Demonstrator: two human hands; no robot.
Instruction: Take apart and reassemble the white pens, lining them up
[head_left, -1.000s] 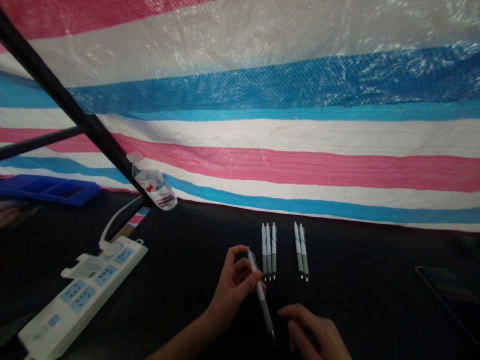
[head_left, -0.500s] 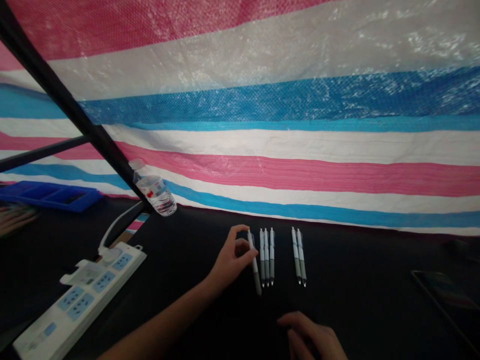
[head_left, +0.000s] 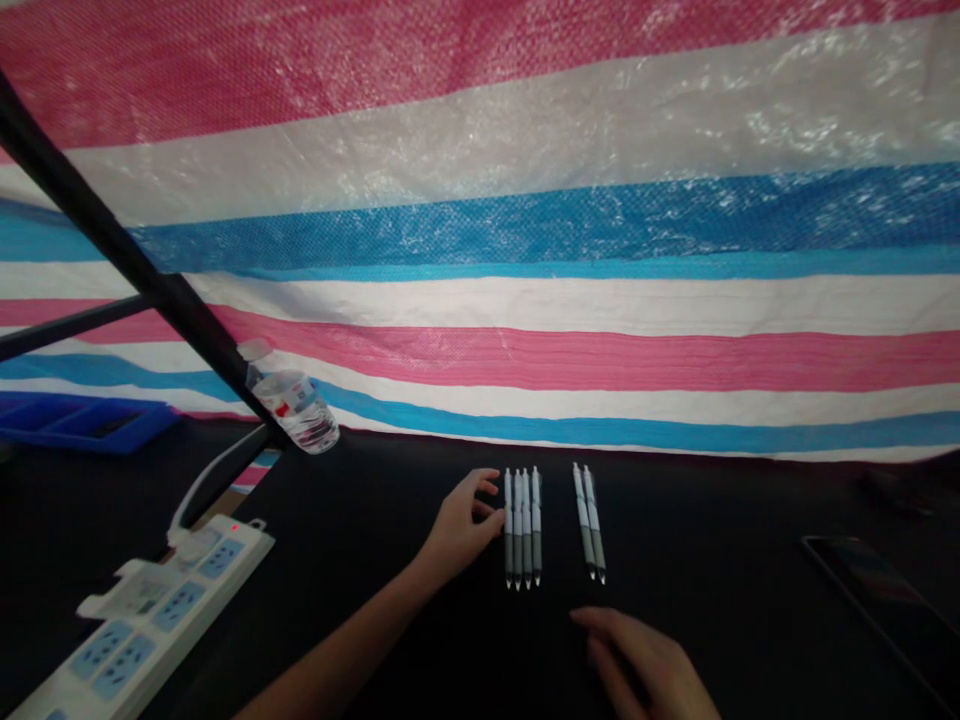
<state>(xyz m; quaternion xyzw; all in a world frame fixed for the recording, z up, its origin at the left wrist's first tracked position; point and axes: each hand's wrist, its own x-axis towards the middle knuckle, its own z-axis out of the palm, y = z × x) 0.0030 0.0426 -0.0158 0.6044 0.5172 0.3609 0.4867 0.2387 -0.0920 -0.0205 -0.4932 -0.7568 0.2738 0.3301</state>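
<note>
Several white pens with grey grips (head_left: 523,525) lie side by side on the black table (head_left: 420,660), tips toward me. To their right, two more pens of the same kind (head_left: 589,520) lie close together, slightly slanted. My left hand (head_left: 459,525) rests at the left side of the larger row. Its thumb and fingers are apart, with the fingertips right by the leftmost pen; whether they still touch it I cannot tell. Below the pair, near the front, my right hand (head_left: 649,665) is held loosely with index finger and thumb apart, holding nothing.
A white power strip (head_left: 161,610) with a plugged-in cable lies at the left. Behind it a clear plastic bottle (head_left: 296,405) leans by a black metal frame (head_left: 187,310). A blue divided tray (head_left: 82,420) sits far left, a phone (head_left: 877,600) at right. A striped tarp (head_left: 562,360) hangs behind.
The leftmost pen, held tilted in my left hand before, now lies lined up with the row, and my fingers have loosened from it. The view has shifted slightly.
</note>
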